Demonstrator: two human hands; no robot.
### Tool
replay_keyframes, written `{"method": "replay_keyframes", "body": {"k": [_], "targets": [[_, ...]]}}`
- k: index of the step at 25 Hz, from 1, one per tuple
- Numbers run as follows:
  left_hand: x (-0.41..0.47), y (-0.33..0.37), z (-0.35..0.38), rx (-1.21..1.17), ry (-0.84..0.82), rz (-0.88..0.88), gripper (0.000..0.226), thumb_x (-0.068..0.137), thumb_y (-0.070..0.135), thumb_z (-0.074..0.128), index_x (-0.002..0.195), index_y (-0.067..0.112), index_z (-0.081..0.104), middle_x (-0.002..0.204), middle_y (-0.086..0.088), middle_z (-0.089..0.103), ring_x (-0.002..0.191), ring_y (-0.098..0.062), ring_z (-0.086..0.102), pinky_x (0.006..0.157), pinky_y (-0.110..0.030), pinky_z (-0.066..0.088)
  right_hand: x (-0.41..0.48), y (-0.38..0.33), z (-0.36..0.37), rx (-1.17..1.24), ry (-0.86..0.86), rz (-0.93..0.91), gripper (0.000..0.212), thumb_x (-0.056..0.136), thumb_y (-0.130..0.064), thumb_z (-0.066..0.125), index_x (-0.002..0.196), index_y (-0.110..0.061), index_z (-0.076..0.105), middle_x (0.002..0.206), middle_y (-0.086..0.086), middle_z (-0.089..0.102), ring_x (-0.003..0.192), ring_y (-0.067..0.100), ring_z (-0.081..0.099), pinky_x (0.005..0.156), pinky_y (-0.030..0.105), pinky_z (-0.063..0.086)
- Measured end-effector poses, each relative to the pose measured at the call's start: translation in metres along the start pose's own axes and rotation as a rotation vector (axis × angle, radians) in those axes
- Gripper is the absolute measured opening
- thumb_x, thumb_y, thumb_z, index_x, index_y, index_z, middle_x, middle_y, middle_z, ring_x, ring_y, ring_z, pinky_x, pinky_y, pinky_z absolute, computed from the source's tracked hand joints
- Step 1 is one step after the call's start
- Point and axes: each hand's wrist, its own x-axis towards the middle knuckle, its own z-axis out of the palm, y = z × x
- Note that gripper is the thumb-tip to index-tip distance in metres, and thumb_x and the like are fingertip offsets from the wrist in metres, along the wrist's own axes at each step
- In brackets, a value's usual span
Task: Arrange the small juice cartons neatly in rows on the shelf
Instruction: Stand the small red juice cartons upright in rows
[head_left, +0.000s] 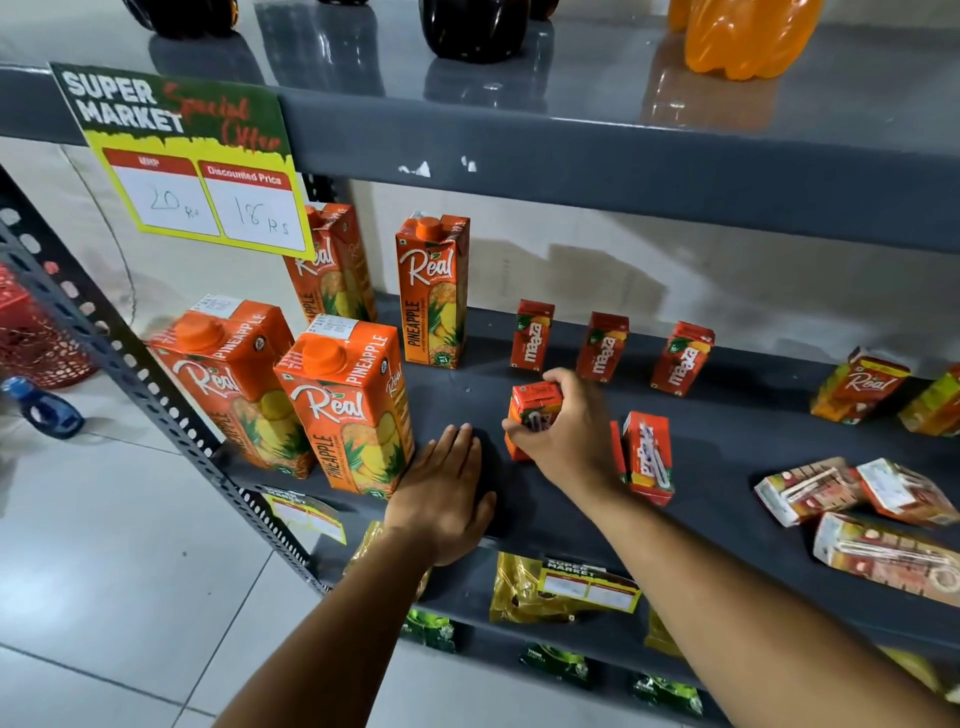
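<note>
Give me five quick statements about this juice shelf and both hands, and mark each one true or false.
1. The right hand grips a small juice carton. True.
2. The left hand holds a tall pineapple carton. False: it lies flat and open on the shelf, beside the tall pineapple carton.
3. Three small Maaza cartons stand upright in a row at the back. True.
4. All small cartons stand upright. False: several cartons lie on their sides at the right.
5. The price sign shows a discounted price of 18 Rs. True.
</note>
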Motion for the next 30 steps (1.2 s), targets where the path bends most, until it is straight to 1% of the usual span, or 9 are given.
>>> {"method": "replay_keyframes", "body": {"k": [4,9,12,14,16,18,24,27,30], "targets": [[0.000,0.000,-0.001,0.005,-0.007,0.005,0.079,0.089,0.055,0.016,0.152,0.009,0.008,0.163,-0.009,0.001,0.148,-0.022,-0.005,0.117,-0.035,-0.003,-0.003,0.002,0.005,-0.011,0.019,-0.003,0.070,0.067,-0.033,0.087,0.123,-0.011,0.051,0.120,0.010,0.055,0.110,0.018,0.052,0.076,0.006,0.030],[-0.001,0.000,-0.002,0.006,-0.003,0.007,0.079,0.088,0.056,0.016,0.152,0.008,0.009,0.162,-0.010,0.003,0.149,-0.023,-0.003,0.117,-0.035,-0.001,-0.004,-0.002,0.003,-0.052,-0.066,0.018,0.079,0.066,-0.046,0.084,0.126,-0.012,0.045,0.122,0.010,0.053,0.113,0.023,0.053,0.077,0.009,0.034],[-0.001,0.001,-0.003,0.012,-0.011,0.006,0.075,0.093,0.052,0.022,0.152,0.007,0.009,0.162,-0.012,0.003,0.149,-0.024,-0.002,0.117,-0.035,-0.002,0.005,-0.021,-0.028,-0.110,-0.101,-0.032,0.089,0.070,-0.058,0.076,0.139,-0.018,0.036,0.136,0.013,0.045,0.120,0.024,0.050,0.085,0.029,0.047],[0.001,0.001,-0.002,0.030,-0.003,0.010,0.076,0.091,0.052,0.019,0.151,0.006,0.011,0.162,-0.012,0.005,0.148,-0.025,0.001,0.117,-0.036,0.001,0.024,-0.041,-0.053,-0.260,-0.173,-0.056,0.071,0.076,-0.065,0.064,0.127,-0.017,0.049,0.121,0.007,0.057,0.109,0.022,0.058,0.080,0.034,0.050],[0.000,0.001,-0.002,0.048,-0.011,0.009,0.077,0.090,0.053,0.018,0.151,0.006,0.012,0.162,-0.012,0.007,0.148,-0.026,0.002,0.118,-0.037,0.003,0.040,-0.061,-0.062,-0.406,-0.372,0.045,0.064,0.078,-0.071,0.056,0.092,-0.009,0.062,0.084,0.005,0.066,0.075,0.021,0.065,0.061,0.030,0.047],[-0.002,0.002,-0.001,0.045,-0.013,0.000,0.076,0.091,0.052,0.019,0.151,0.006,0.011,0.162,-0.012,0.006,0.148,-0.026,0.002,0.118,-0.037,0.003,0.045,-0.074,-0.053,-0.611,-0.487,0.094,0.065,0.075,-0.073,0.060,0.077,-0.007,0.056,0.072,0.006,0.061,0.061,0.020,0.059,0.052,0.027,0.042],[0.001,0.001,0.000,0.039,-0.011,-0.006,0.075,0.091,0.052,0.019,0.151,0.006,0.012,0.162,-0.012,0.007,0.148,-0.025,0.003,0.118,-0.038,0.005,0.052,-0.087,-0.038,-0.894,-0.680,-0.034,0.053,0.073,-0.031,0.083,0.112,-0.002,0.063,0.086,0.008,0.062,0.075,0.021,0.063,0.061,0.031,0.053],[0.001,0.001,0.001,0.041,-0.018,-0.008,0.076,0.091,0.053,0.018,0.151,0.007,0.012,0.162,-0.011,0.006,0.148,-0.025,0.003,0.119,-0.038,0.006,0.056,-0.083,-0.041,-0.935,-0.886,-0.264,0.065,0.075,-0.015,0.081,0.133,-0.015,0.053,0.127,0.008,0.059,0.112,0.027,0.060,0.091,0.038,0.054],[0.001,0.001,0.000,0.041,-0.017,-0.012,0.076,0.091,0.053,0.018,0.151,0.007,0.012,0.162,-0.011,0.006,0.148,-0.024,0.003,0.119,-0.038,0.006,0.060,-0.077,-0.052,-0.971,-0.999,-0.500,0.048,0.085,-0.011,0.066,0.128,-0.027,0.052,0.126,0.004,0.061,0.109,0.025,0.060,0.089,0.041,0.054]]}}
